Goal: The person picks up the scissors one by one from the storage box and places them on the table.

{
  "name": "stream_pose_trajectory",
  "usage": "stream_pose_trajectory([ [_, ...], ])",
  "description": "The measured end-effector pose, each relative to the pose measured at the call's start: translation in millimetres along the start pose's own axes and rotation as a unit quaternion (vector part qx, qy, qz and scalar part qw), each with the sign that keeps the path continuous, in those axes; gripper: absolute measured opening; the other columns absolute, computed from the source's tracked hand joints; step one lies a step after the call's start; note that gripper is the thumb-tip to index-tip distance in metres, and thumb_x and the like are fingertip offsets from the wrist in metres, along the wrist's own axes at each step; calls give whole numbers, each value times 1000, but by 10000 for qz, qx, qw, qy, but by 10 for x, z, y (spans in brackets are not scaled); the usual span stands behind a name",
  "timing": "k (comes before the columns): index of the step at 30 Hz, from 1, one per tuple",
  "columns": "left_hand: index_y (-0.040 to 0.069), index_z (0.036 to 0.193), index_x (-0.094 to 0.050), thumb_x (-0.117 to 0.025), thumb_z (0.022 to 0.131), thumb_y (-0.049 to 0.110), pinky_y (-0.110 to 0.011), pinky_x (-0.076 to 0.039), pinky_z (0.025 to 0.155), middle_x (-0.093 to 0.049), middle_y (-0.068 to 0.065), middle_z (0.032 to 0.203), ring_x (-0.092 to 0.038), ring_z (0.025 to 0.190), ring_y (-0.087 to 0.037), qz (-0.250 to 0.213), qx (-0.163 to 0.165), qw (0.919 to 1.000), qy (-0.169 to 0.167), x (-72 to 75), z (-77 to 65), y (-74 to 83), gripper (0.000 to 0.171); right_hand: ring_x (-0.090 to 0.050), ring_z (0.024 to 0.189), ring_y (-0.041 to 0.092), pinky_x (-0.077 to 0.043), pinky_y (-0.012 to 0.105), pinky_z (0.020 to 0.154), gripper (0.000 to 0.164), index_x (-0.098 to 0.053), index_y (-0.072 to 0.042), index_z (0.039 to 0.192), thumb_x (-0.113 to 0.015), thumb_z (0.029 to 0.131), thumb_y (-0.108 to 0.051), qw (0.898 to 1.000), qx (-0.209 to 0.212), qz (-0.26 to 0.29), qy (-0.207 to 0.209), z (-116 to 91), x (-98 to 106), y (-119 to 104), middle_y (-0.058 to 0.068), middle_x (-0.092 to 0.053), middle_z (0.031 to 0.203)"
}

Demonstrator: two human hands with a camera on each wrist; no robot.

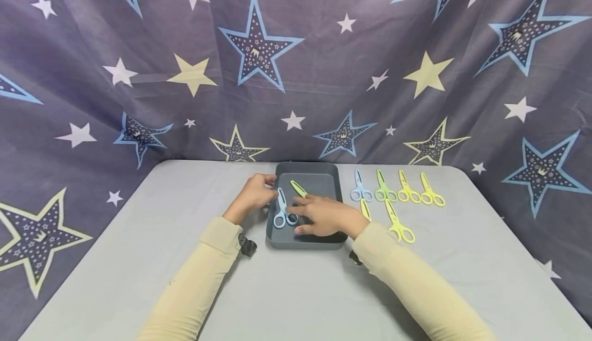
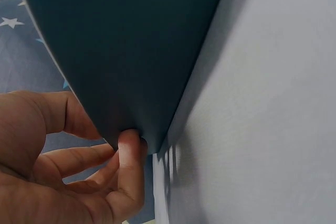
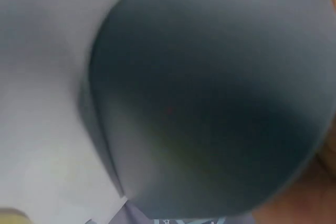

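In the head view, my left hand (image 1: 258, 191) is at the left wall of a dark grey tray (image 1: 307, 168). The left wrist view shows the left thumb and fingers (image 2: 129, 163) pinching the wall near a corner. My right hand (image 1: 324, 214) reaches over the tray's right wall, fingers spread and thumb apart. Under it lie green scissors (image 1: 298, 188), only the blade showing; the handles are hidden. Blue scissors (image 1: 281, 210) lie in the tray at the left, close to the right fingertips. The right wrist view is blurred and filled mostly by the tray wall (image 3: 210, 77).
Right of the tray, blue scissors (image 1: 358, 189), green scissors (image 1: 383, 188) and two yellow scissors (image 1: 405, 189) stand in a row. Nearer are yellow scissors (image 1: 395, 220) and another yellow pair (image 1: 365, 210), partly behind the right hand. A star-printed curtain (image 1: 296, 99) hangs behind the table.
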State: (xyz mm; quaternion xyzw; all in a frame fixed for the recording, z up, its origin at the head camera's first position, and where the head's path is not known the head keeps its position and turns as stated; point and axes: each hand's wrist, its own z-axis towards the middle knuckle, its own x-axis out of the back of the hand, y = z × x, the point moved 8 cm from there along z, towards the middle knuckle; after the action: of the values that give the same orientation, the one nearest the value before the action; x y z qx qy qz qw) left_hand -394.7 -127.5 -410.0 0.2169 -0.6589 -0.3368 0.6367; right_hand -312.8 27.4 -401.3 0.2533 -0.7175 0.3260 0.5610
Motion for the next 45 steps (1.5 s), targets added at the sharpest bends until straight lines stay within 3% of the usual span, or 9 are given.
stream_pose_trajectory([
  [5, -7, 140, -57, -65, 81, 6, -48, -48, 105, -66, -25, 129, -60, 123, -38, -14, -17, 10000, 27, -10, -2, 1, 61, -18, 153, 46, -23, 63, 120, 61, -35, -38, 159, -52, 102, -53, 9991, -203, -124, -350, 51, -116, 21, 9, -22, 169],
  [9, -6, 140, -58, -65, 81, 7, -48, -48, 105, -67, -24, 128, -61, 122, -38, 4, -48, 10000, 39, -17, -1, 4, 61, -10, 154, 45, -20, 68, 119, 60, -32, -42, 160, -47, 103, -55, 9979, -261, -137, -582, 58, -187, 22, 5, -17, 171],
  [31, -6, 141, -57, -68, 81, 9, -48, -48, 105, -66, -24, 128, -61, 122, -39, -62, 4, 10000, 44, 1, 0, -3, 63, -7, 154, 47, -20, 66, 119, 75, -27, -39, 162, -52, 97, -65, 9951, -694, 212, -672, -46, -204, 96, 6, -17, 171],
  [35, -6, 141, -56, -68, 82, 9, -47, -48, 105, -66, -24, 128, -61, 121, -38, -82, 2, 10000, 53, 11, -1, -5, 62, -13, 154, 46, -22, 63, 120, 71, -33, -30, 162, -54, 99, -59, 9967, -561, 389, -428, -42, -119, 105, 10, -20, 170],
  [39, -6, 141, -57, -69, 83, 10, -47, -48, 105, -67, -24, 128, -61, 121, -38, -119, 11, 9999, 69, 18, -8, -2, 62, -29, 149, 44, -28, 59, 119, 63, -45, -17, 157, -58, 102, -46, 9986, -301, 377, 195, -26, 47, 140, 17, -31, 165],
  [42, -7, 141, -57, -69, 83, 10, -46, -48, 105, -67, -24, 127, -61, 121, -38, -150, -5, 9998, 93, 18, -7, 3, 62, -51, 136, 40, -42, 53, 112, 52, -55, -10, 148, -63, 102, -33, 9970, -95, 184, 741, -14, 181, 169, 20, -49, 153],
  [45, -7, 140, -57, -68, 82, 10, -46, -47, 106, -67, -24, 127, -61, 121, -38, -177, -4, 9998, 110, 16, -9, 6, 62, -63, 120, 34, -51, 48, 102, 43, -62, -6, 140, -67, 99, -21, 9941, -100, 20, 1079, -12, 280, 204, 18, -61, 138],
])
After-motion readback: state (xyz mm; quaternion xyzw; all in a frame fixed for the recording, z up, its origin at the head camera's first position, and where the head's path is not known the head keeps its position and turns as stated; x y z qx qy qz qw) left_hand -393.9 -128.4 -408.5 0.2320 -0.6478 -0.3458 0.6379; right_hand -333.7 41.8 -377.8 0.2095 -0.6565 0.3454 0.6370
